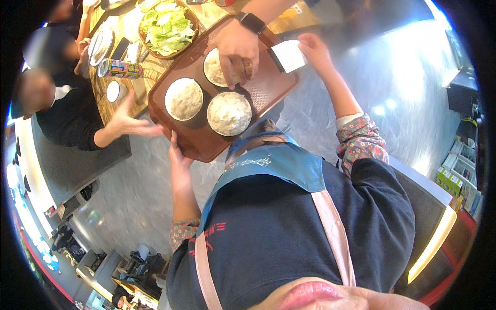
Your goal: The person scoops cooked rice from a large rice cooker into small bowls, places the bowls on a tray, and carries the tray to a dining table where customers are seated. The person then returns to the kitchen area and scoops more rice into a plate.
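Note:
My left hand [179, 152] grips the near left corner of a brown plastic tray [271, 87], its fingers mostly under the rim. On the tray stand three bowls heaped with white rice: a left bowl [184, 99], a near bowl [229, 113] and a far bowl [214, 68]. Another person's hand [239, 50], with a dark watch at the wrist, reaches from above over the far bowl. At the tray's right side, my right hand [313, 49] pinches a small white paper slip [290, 56] that bears writing.
A wooden table [149, 77] lies beyond the tray, with a basket of lettuce [167, 29], a drink can [120, 69], a white cup [116, 91], a plate [101, 45] and a phone [119, 50]. A seated person's open hand [131, 122] extends to the tray's left edge.

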The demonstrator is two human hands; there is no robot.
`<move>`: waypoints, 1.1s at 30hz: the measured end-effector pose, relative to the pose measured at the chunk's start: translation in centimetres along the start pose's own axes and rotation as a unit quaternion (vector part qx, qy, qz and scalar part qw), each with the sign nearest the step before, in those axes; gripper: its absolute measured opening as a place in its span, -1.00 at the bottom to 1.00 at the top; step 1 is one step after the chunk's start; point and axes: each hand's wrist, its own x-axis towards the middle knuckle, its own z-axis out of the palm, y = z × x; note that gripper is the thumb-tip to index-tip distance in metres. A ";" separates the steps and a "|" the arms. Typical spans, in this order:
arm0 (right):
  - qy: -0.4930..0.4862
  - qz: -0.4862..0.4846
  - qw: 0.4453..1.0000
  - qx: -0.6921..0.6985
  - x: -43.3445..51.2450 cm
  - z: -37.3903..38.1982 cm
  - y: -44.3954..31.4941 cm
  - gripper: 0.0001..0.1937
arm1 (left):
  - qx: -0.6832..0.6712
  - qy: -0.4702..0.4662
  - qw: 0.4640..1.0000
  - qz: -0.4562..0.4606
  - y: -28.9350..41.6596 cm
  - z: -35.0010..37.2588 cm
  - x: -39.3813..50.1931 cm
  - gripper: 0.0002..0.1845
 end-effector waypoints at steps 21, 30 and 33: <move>-0.061 -0.072 0.993 0.065 -7.5 -1.8 -9.2 -0.69 | 0.092 -0.012 0.996 0.019 0.2 2.6 -1.2 -0.46; -0.109 -0.079 0.991 0.025 -5.0 1.9 -10.3 -0.63 | -0.015 -0.043 0.997 -0.060 0.9 0.5 -0.2 -0.49; -0.147 -0.062 0.984 0.081 -3.7 4.1 -10.2 -0.59 | -0.029 -0.110 0.992 -0.058 0.9 1.0 -0.3 -0.50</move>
